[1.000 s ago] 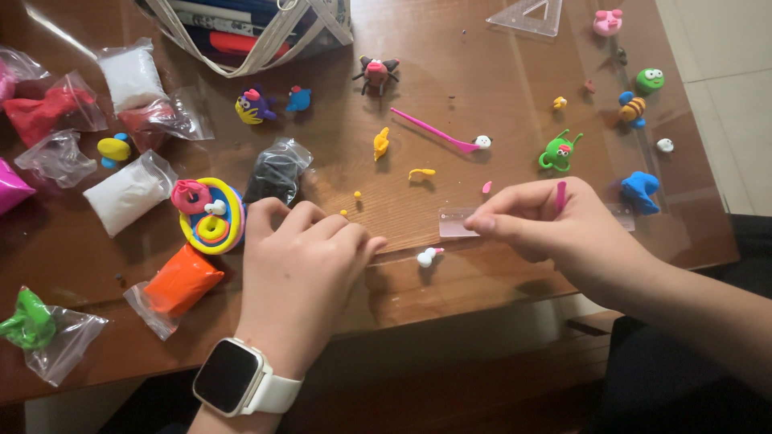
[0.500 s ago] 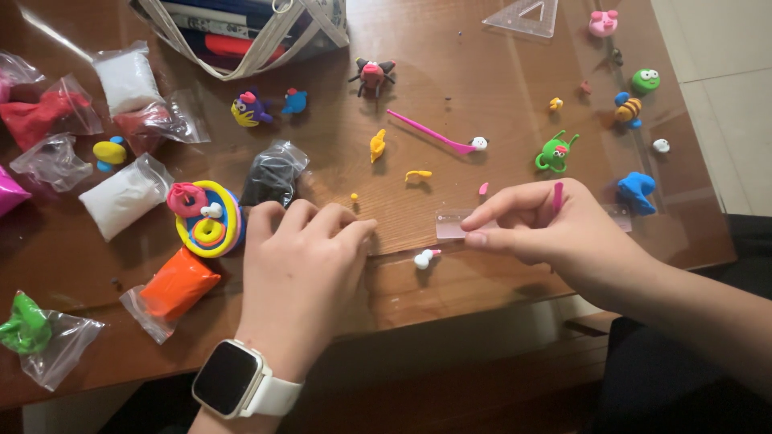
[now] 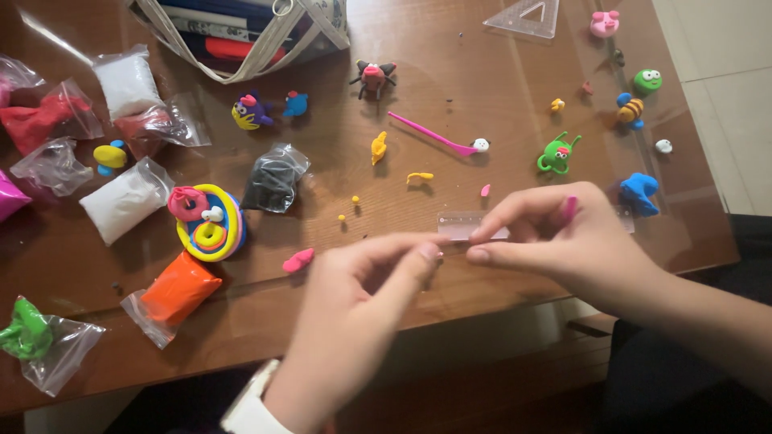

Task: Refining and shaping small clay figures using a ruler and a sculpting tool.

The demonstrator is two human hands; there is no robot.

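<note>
Leftmost, along the desk's (image 3: 482, 72) left side, lie small clear bags of modelling clay: a green one (image 3: 28, 333) at the near corner, an orange one (image 3: 178, 285) further in, two white ones (image 3: 125, 197) and a red one (image 3: 44, 120) beyond, and a black one (image 3: 273, 178) nearer the middle. Between the orange and black bags sits a coiled disc of yellow, blue and pink clay (image 3: 211, 225), and just right of it a loose pink lump (image 3: 299, 259).

Over the desk's near edge the left hand (image 3: 354, 297) is raised, thumb and forefinger nearly pinched together; whether a bit of clay sits between them cannot be told, as the hand is blurred. Its fingertips point toward the clear plastic ruler (image 3: 470, 227), which lies flat on the desk just right of them. The right hand (image 3: 563, 241) has finger and thumb closed on the ruler's near edge, seemingly to steady it like a cutting blade, and a slim pink stick (image 3: 569, 209) shows tucked among its fingers.

Farther off stand finished clay figures: a purple-and-yellow creature (image 3: 251, 111), a dark bat-like one (image 3: 374, 79), a green frog-like one (image 3: 556, 154), a striped bee (image 3: 630, 110), a blue lump (image 3: 639, 191). A pink sculpting tool (image 3: 434, 135) and small yellow scraps (image 3: 379, 147) lie between them, well apart from the hands. A mesh pencil case (image 3: 257, 32) and a clear set square (image 3: 527, 16) sit at the far edge. Nothing blocks the hands' small working patch.
</note>
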